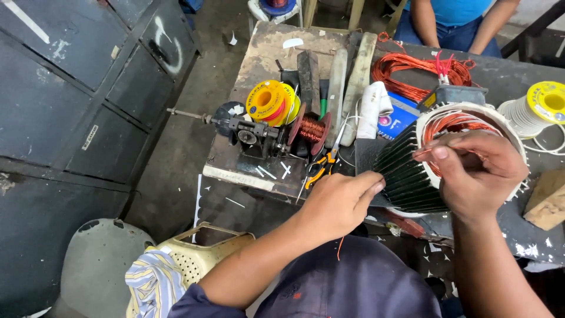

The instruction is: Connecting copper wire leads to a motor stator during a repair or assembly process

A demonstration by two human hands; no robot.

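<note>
- A finned motor stator (412, 171) is laid on its side on the desk (518, 76), near the right edge of the view, with copper windings (450, 125) seen inside its white rim.
- The left hand (338, 203) is rested on the near end of the dark fins; its fingers are curled together, but what is pinched cannot be told.
- The right hand (479, 171) is placed over the open end, with the thumb and fingers pressed on thin copper wire at the windings.
- The stator is judged heavy and stiff; it is best held by the fins or the rim.
- The wire is judged thin, soft and easily kinked, so a light pinch is needed.
- Scissors (321, 168) with orange handles and a winder (259, 132) lie to the left; a loose copper coil (412, 70) lies far behind.
</note>
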